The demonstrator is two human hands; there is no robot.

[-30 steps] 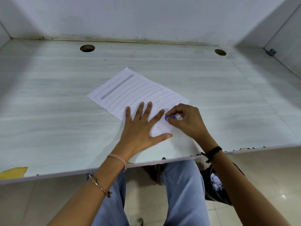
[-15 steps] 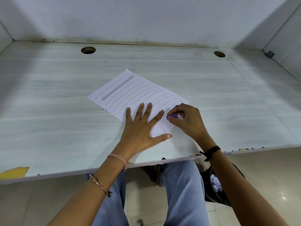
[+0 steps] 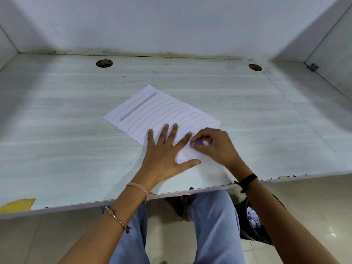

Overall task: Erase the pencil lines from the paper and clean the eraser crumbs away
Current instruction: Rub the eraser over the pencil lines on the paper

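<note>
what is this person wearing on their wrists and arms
No sleeves show on either forearm. Behind the left hand sits a pink thread band, and further up a thin metal bangle with a small charm. Behind the right hand is a black band.

Diffuse cool light, medium bright, no hard shadows. Desk (image 3: pixel 57 149) goes dim at far-left and far-right corners. Right hand (image 3: pixel 213 147) slightly motion-blurred; left hand (image 3: pixel 163 155) sharp. Small glare on floor tile (image 3: pixel 332 234), near right. Wide-angle bends desk edge and walls (image 3: pixel 171 25).
</note>
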